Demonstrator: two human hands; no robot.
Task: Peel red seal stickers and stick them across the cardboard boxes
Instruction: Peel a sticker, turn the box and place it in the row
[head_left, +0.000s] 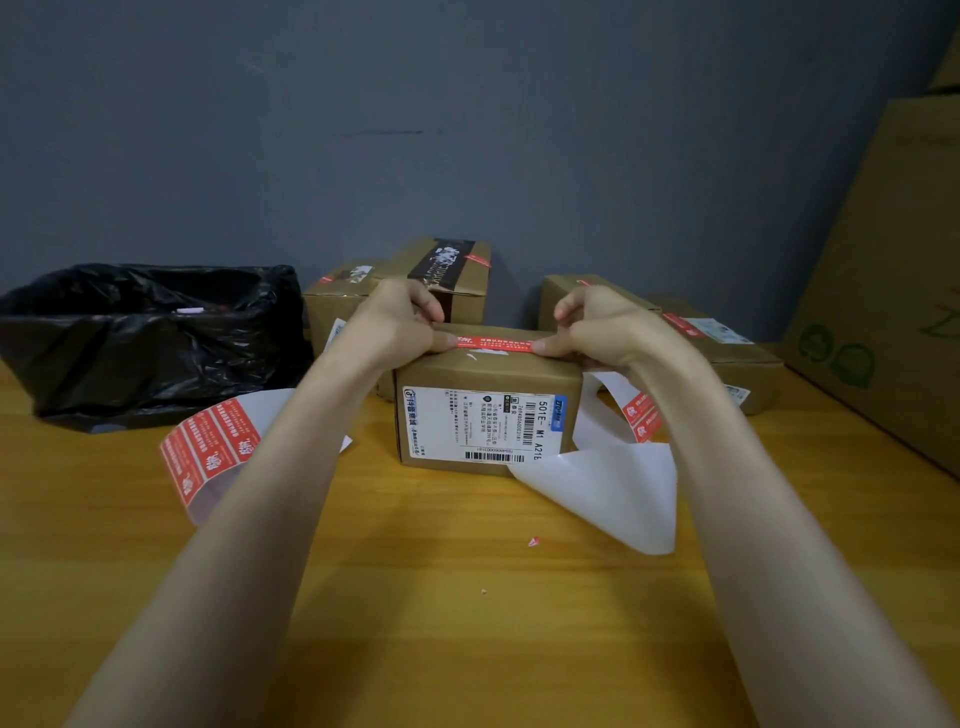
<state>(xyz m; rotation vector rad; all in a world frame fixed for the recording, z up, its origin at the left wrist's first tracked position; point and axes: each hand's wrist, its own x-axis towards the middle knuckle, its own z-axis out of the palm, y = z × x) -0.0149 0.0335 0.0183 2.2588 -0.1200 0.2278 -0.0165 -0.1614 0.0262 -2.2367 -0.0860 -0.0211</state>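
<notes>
You're holding the red seal sticker (493, 344) across the top of the cardboard box (519, 370), left hand (400, 322) and right hand (597, 327) each pinching one end. It's probably thin, floppy and tacky, so grab just the tips. The shipping label (467, 421) on the box front reads "501E- M1"; the rest is too small to read.

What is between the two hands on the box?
A red seal sticker lies between the left hand and right hand, on top of the cardboard box, seen in the head view.
</notes>
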